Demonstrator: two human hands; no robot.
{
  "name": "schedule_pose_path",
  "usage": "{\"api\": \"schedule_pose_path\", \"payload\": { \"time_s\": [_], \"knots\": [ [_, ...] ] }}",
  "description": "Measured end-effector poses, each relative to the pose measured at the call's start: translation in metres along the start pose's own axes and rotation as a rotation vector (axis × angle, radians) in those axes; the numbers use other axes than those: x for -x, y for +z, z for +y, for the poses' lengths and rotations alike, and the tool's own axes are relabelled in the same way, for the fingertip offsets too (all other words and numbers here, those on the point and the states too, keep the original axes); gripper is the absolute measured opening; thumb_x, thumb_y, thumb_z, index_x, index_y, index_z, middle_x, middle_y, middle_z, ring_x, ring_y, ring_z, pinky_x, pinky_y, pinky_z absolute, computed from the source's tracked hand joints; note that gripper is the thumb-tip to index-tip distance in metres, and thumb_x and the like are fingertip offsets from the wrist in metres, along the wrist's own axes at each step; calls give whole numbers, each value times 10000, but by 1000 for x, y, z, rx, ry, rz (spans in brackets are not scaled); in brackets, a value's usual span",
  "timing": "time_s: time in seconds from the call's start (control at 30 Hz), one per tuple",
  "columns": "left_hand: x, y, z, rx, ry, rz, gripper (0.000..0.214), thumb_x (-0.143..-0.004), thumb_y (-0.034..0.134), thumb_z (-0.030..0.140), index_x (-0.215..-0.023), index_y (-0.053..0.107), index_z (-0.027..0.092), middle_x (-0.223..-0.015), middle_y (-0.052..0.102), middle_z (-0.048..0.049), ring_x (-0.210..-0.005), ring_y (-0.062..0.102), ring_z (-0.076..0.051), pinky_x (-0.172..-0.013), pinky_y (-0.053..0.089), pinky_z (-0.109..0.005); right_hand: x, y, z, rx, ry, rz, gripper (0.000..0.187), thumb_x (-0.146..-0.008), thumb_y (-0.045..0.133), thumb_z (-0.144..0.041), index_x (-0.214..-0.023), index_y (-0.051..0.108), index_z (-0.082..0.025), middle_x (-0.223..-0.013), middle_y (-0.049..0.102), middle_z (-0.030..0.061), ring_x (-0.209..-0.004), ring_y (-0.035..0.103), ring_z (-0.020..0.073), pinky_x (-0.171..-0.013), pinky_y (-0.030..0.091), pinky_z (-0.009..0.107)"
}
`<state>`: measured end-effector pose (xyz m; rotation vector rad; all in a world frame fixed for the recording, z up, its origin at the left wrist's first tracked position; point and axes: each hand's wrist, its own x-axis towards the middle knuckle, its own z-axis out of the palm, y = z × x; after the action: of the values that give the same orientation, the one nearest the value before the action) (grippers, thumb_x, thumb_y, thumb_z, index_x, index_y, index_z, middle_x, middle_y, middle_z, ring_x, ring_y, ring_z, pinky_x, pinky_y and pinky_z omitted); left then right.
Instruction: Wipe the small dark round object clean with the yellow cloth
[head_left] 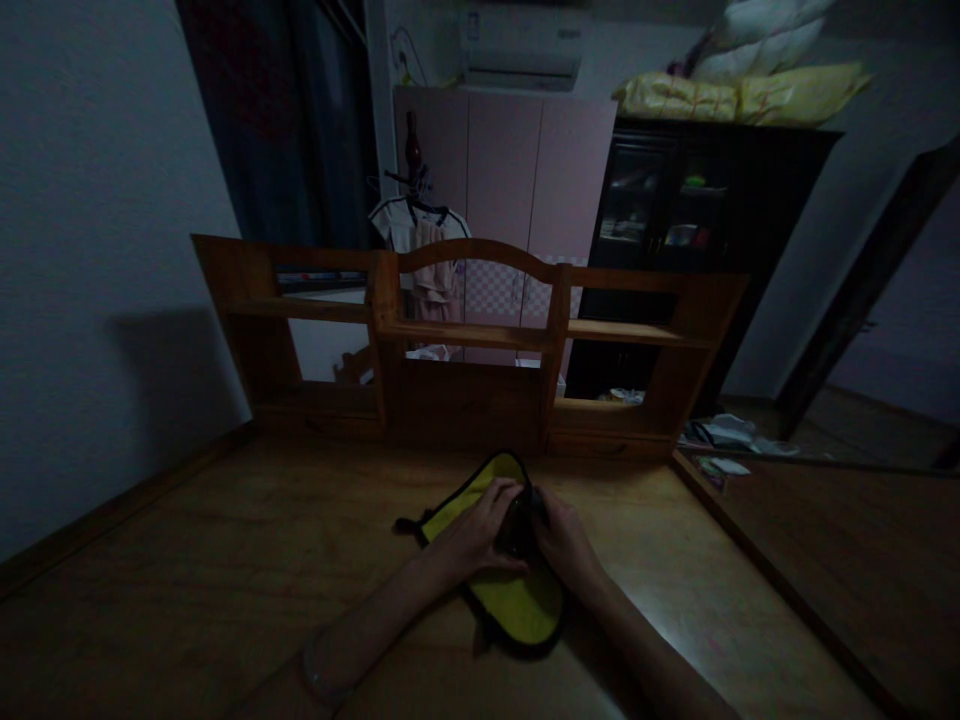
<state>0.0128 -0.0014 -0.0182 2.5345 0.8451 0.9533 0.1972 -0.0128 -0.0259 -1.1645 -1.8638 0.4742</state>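
A flat yellow piece with black edging (517, 605), like an opened soft pouch or a trimmed cloth, lies on the wooden board in front of me. Above its middle, a small dark rounded object (516, 528) is gripped between my two hands; the dim light hides its exact kind. My left hand (480, 530) curls around the object's left side, thumb below and fingers over the top. From the right, my right hand (561, 535) closes on its upper right part, with the fingertips partly hidden. A dark tab or strap (407, 525) sticks out at the yellow piece's left corner.
A wooden shelf headboard (469, 340) with open compartments stands at the board's far end. To the left is a wall (97, 300); along the right runs a raised wooden edge (780, 590). Pink cabinets (502, 170) and a black cupboard (697, 220) stand beyond.
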Motion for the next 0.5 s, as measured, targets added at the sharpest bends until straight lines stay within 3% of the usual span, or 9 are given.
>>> {"api": "schedule_pose_path", "payload": {
  "time_s": [0.37, 0.5],
  "knots": [
    [0, -1, 2, -53, -13, 21, 940, -579, 805, 502, -1327, 311, 217, -1306, 422, -118, -1224, 445, -301, -1030, 419, -435, 0, 0, -3, 23, 15, 18, 146, -893, 425, -196, -978, 544, -204, -888, 650, 41, -794, 613, 173, -695, 446, 258],
    [1, 0, 2, -78, -8, 34, 933, -583, 779, 558, -1314, 322, 202, -1291, 459, -125, -1225, 449, -304, -1041, 405, -437, 1, -3, -4, 132, 21, 20, 125, -852, 472, -182, -941, 556, -205, -831, 658, 33, -747, 619, 179, -647, 427, 247]
  ]
}}
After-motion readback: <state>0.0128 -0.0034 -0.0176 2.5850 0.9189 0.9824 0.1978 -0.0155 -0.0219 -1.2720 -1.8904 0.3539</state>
